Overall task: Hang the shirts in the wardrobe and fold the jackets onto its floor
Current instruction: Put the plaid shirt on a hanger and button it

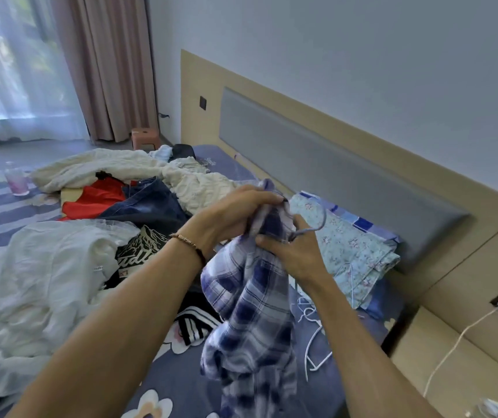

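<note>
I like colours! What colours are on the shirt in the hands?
Blue and white checks on the shirt, seen best in the head view.

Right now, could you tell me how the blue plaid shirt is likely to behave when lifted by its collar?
Probably floppy: the blue plaid shirt hangs in loose folds below the left hand and right hand. Likely light, since a bunched fingertip grip holds it. Its hanger hook may slip free.

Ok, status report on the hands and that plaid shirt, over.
Left hand and right hand both grip the plaid shirt at its top, hanger hook poking out. Shirt held above the bed. Clothes pile on the bed behind; wardrobe not in view.
</note>
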Tool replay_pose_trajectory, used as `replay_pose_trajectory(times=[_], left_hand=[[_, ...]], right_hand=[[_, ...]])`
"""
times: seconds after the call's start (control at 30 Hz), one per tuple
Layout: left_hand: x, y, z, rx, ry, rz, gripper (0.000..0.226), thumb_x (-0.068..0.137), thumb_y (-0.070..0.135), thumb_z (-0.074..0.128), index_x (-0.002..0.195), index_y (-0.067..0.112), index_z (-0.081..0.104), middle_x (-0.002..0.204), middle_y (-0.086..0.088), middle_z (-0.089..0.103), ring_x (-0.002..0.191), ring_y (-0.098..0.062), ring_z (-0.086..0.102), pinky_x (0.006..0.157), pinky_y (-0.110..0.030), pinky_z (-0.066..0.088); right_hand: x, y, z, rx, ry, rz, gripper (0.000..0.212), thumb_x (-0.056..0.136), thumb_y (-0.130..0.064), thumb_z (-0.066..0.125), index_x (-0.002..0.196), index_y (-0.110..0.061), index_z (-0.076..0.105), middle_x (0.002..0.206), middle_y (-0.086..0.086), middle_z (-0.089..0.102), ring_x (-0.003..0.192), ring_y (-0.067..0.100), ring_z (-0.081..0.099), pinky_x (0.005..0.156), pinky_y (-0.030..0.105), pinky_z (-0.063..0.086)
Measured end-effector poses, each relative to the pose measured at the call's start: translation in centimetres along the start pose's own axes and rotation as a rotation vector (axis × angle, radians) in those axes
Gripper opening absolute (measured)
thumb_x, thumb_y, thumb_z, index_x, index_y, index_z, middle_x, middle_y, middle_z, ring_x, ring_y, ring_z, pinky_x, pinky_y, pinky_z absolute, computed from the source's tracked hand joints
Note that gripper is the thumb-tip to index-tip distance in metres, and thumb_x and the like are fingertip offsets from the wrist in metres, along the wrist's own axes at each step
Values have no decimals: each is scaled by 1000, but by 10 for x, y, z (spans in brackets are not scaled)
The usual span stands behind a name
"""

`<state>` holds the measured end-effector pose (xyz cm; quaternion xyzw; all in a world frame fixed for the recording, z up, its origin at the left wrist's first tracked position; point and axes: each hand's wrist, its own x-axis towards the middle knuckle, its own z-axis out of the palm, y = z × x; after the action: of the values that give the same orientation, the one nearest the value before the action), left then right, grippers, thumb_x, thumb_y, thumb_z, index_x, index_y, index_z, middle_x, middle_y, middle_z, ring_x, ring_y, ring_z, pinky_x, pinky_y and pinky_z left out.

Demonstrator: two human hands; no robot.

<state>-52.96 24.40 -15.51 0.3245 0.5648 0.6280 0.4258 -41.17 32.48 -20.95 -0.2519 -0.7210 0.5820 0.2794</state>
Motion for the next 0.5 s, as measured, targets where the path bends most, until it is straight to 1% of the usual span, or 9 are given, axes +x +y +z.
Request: replay_pose_trajectory(times=[0.07,0.1,0.17,0.23,0.27,0.33,0.4,0.43,0.5], left_hand=[[-1,-3,-9,235,-8,41,27,96,21,60,82,-1,64,75,-10,62,71,-16,61,70,-26,49],[-3,-9,-16,331,44,99,28,96,25,61,88,-1,66,79,-8,62,74,-15,59,74,-29,49],[-6,-29,-29,292,236,206,12,95,9,56,93,3,66,80,-7,63,70,-14,59,68,-28,50],[-14,-63,-44,305,382,274,25,86,-8,51,96,12,62,85,-5,64,73,-14,60,67,-28,51],[-18,-82,-52,436,363,264,33,81,-5,53,104,17,61,93,-4,63,83,-16,61,76,-32,52],[-26,-116,-61,782,183,184,62,70,9,56,129,26,49,111,-1,54,104,-20,52,94,-37,47],[-27,-132,-57,944,106,198,81,66,16,64,141,30,39,119,6,43,112,-19,42,98,-35,40],[-24,-134,-51,896,123,273,75,69,17,70,138,29,45,120,10,44,112,-15,42,99,-31,39],[-20,-119,-35,636,207,374,39,78,1,68,111,22,66,107,20,57,100,-1,52,92,-20,42]], right_hand=[[6,9,-1,-48,59,4,17,80,1,74,95,2,68,85,20,71,73,18,66,69,37,55],[8,10,-2,-44,85,23,12,81,-3,74,88,5,69,79,23,69,70,18,61,66,39,52],[16,9,-8,17,129,62,25,77,-10,75,82,13,65,74,27,65,71,21,57,66,41,48],[23,-2,-18,135,159,87,12,79,-1,72,83,9,69,86,27,70,77,27,65,74,46,56],[27,-10,-24,193,151,99,5,82,5,69,86,5,72,90,24,72,81,30,69,79,49,57],[34,-25,-37,279,104,99,13,86,9,62,91,2,72,96,21,72,87,35,70,81,50,57],[39,-38,-47,345,60,81,15,89,8,57,93,3,70,96,21,72,88,36,70,79,48,59],[41,-42,-52,359,50,83,16,89,8,55,94,4,69,95,20,72,86,35,70,77,45,59],[44,-43,-61,358,45,111,16,89,7,55,98,7,68,96,21,72,87,34,70,76,43,59]])
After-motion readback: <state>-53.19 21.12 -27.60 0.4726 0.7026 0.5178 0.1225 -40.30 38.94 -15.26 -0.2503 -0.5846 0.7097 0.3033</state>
